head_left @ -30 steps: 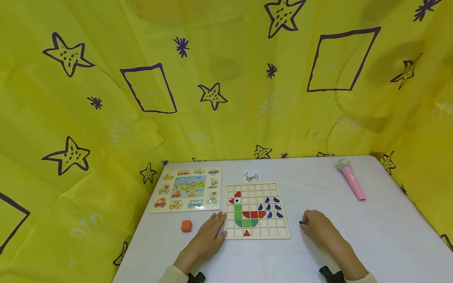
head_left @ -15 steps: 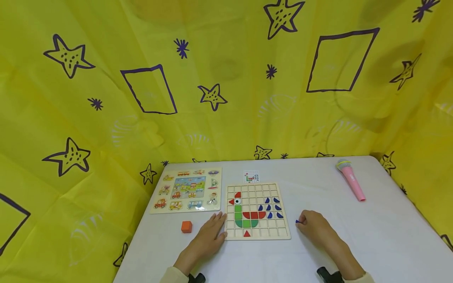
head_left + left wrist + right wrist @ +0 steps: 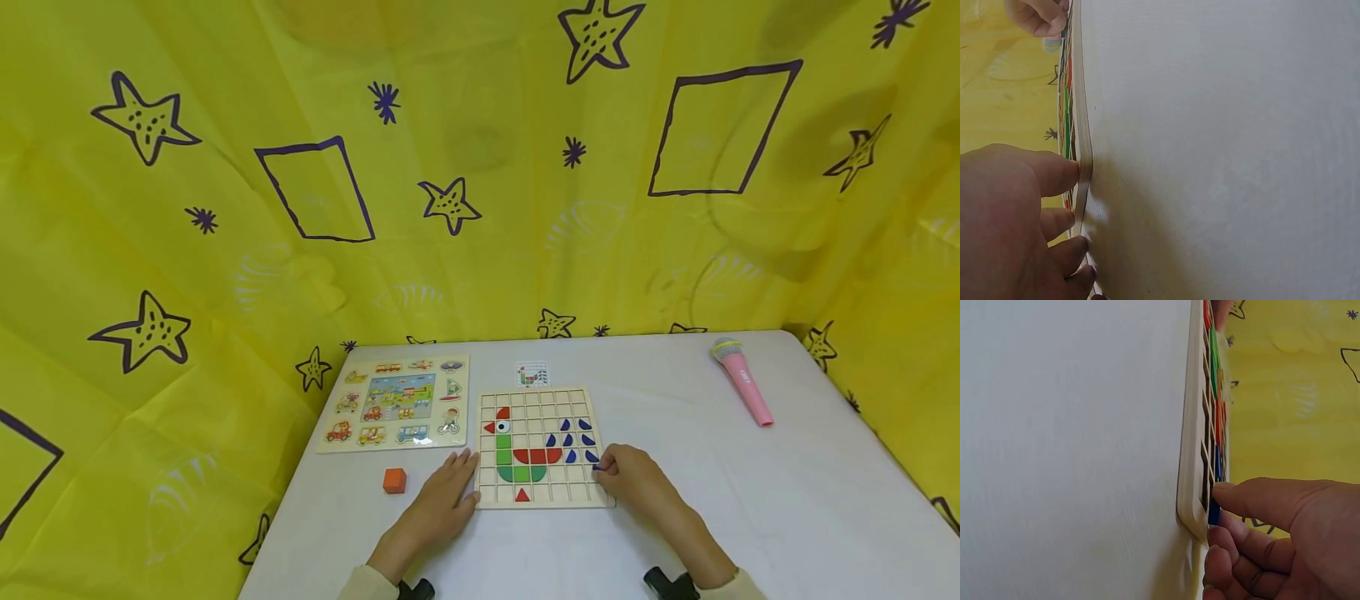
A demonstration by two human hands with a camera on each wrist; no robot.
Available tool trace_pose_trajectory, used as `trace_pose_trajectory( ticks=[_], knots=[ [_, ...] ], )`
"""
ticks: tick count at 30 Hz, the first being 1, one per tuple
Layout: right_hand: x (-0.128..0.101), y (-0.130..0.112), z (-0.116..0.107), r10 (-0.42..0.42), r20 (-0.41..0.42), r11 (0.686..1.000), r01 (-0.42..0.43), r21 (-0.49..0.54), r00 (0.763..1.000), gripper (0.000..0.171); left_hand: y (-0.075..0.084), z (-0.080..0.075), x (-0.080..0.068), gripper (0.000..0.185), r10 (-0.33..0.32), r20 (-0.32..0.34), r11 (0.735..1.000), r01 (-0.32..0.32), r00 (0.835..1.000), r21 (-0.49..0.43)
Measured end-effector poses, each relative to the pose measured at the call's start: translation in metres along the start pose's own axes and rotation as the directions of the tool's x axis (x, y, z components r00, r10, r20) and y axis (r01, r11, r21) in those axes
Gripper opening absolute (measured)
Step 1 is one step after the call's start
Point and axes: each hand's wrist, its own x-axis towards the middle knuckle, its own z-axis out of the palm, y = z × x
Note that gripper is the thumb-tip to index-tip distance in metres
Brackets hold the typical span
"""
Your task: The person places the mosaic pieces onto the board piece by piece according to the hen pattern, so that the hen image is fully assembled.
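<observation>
A wooden grid board [image 3: 555,495] lies on the white table, bearing red, green and blue pieces in a bird-like pattern. My left hand [image 3: 441,500] rests at its left edge, fingers fairly straight, fingertips touching the rim in the left wrist view. At the board's right side, my right hand [image 3: 636,482] pinches a small blue piece [image 3: 1214,511] between thumb and fingers, over the lower right squares. Several blue leaf-shaped pieces [image 3: 587,440] sit in squares just beyond it. A red triangle [image 3: 522,495] lies in the bottom row.
A small pattern card [image 3: 532,374] lies behind the board. To the left are a vehicle picture puzzle [image 3: 457,433] and an orange cube [image 3: 394,481]. A pink toy microphone [image 3: 747,388] lies at the back right. Yellow patterned cloth [image 3: 495,275] hangs behind the table.
My right hand has moved left with the blue piece, from the bare table to over the board's right edge. The left hand has stayed in place.
</observation>
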Motion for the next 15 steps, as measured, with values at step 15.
trace_pose_trajectory(
  ticks=[15],
  knots=[
    [-0.0025, -0.0095, 0.0093, 0.006, -0.020, 0.999, -0.007, -0.038, 1.000, 0.012, -0.0029, 0.0017, 0.0002, 0.066, 0.006, -0.005, 1.000, -0.006, 1.000, 0.014]
  ],
)
